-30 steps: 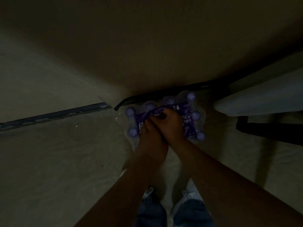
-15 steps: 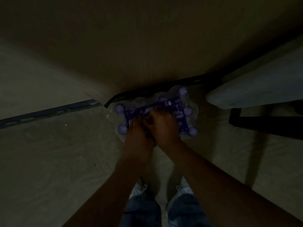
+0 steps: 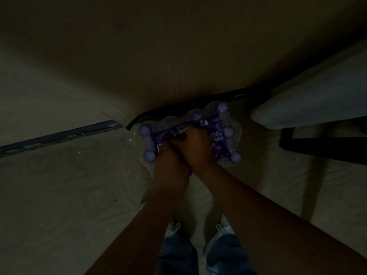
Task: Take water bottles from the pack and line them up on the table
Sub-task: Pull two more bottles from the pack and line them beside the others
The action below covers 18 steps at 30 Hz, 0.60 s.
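Pack (image 3: 217, 139) is sitting on the floor — both hands (image 3: 184, 147) are pinching its purple wrap; tearing steadily should free bottles.

1. The scene is very dim, so detail is poor throughout.
2. Left hand (image 3: 170, 155) and right hand (image 3: 196, 147) cover the middle of the pack (image 3: 218, 139); bottles beneath them are hidden.
3. Print on the purple wrap is too small to read in full.
4. The table (image 3: 178, 56) hides the pack's far edge.
5. Both forearms are cut off at the bottom edge.
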Each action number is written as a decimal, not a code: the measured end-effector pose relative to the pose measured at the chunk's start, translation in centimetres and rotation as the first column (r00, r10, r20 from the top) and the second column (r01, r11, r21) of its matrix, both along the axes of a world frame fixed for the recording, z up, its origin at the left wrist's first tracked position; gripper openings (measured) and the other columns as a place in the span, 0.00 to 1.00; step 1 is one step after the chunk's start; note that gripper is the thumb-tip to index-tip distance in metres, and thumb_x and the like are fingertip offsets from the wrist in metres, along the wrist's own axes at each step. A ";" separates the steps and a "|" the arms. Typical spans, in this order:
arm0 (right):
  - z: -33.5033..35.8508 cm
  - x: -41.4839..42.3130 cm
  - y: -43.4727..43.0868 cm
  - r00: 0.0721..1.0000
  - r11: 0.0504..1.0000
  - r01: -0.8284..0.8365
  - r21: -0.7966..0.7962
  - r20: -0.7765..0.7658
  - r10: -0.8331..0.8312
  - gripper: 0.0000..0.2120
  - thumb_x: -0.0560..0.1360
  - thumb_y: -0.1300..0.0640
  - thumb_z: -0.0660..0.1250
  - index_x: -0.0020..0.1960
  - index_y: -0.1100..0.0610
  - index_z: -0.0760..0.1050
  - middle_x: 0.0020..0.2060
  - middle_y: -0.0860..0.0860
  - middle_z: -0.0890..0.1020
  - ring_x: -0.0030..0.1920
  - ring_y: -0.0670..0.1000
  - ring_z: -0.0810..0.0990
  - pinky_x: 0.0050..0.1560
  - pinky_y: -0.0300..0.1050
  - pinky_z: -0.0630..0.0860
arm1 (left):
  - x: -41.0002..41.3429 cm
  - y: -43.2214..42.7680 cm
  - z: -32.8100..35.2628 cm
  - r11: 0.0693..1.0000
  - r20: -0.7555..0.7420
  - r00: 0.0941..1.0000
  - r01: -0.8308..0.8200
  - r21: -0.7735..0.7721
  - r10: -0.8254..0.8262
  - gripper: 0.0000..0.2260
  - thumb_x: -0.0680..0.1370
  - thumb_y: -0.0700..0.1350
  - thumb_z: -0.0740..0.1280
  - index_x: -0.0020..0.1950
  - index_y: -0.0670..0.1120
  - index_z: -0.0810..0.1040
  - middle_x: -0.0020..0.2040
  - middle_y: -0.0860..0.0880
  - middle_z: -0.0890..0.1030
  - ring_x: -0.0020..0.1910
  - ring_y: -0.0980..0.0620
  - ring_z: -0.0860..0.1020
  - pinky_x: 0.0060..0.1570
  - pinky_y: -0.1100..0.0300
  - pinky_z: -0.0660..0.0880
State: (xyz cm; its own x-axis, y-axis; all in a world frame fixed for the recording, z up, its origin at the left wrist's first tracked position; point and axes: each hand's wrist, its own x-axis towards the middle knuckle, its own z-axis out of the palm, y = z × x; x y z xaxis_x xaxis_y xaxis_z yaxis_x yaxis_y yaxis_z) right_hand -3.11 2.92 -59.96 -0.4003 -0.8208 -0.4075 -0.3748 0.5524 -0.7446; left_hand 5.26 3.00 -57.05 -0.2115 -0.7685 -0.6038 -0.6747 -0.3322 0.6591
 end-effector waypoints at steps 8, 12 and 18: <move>1.7 -1.2 2.1 0.918 0.957 -0.239 0.163 -0.283 0.278 0.16 0.77 0.53 0.62 0.60 0.62 0.71 0.55 0.60 0.80 0.52 0.58 0.80 0.52 0.51 0.75 | 0.7 -0.5 0.3 0.959 0.002 0.976 0.215 -0.187 -0.218 0.10 0.77 0.37 0.62 0.56 0.45 0.77 0.50 0.48 0.82 0.52 0.46 0.78 0.50 0.60 0.77; 4.0 -1.3 1.6 0.974 0.989 -0.133 -0.060 -0.193 0.119 0.15 0.72 0.55 0.69 0.51 0.66 0.75 0.46 0.62 0.81 0.46 0.60 0.80 0.47 0.54 0.74 | 0.9 -1.2 0.4 0.965 -0.100 0.978 0.159 -0.209 -0.182 0.20 0.71 0.36 0.70 0.58 0.52 0.74 0.43 0.63 0.77 0.43 0.71 0.76 0.40 0.79 0.70; 6.2 -1.5 3.7 0.972 0.971 -0.153 -0.182 -0.205 0.114 0.15 0.69 0.54 0.70 0.48 0.65 0.77 0.42 0.59 0.82 0.43 0.56 0.80 0.45 0.49 0.76 | 0.2 -1.4 1.3 0.974 -0.310 0.927 0.173 -0.147 -0.211 0.21 0.73 0.34 0.68 0.62 0.52 0.72 0.56 0.59 0.77 0.52 0.70 0.74 0.53 0.72 0.71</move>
State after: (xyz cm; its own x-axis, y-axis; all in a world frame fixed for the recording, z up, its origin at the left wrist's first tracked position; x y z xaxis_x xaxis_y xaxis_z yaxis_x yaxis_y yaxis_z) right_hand -4.62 6.58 -53.78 -0.3364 -0.9280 -0.1604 -0.5815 0.3386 -0.7397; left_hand 5.47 1.58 -55.77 -0.5301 -0.7535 -0.3888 -0.4634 -0.1266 0.8771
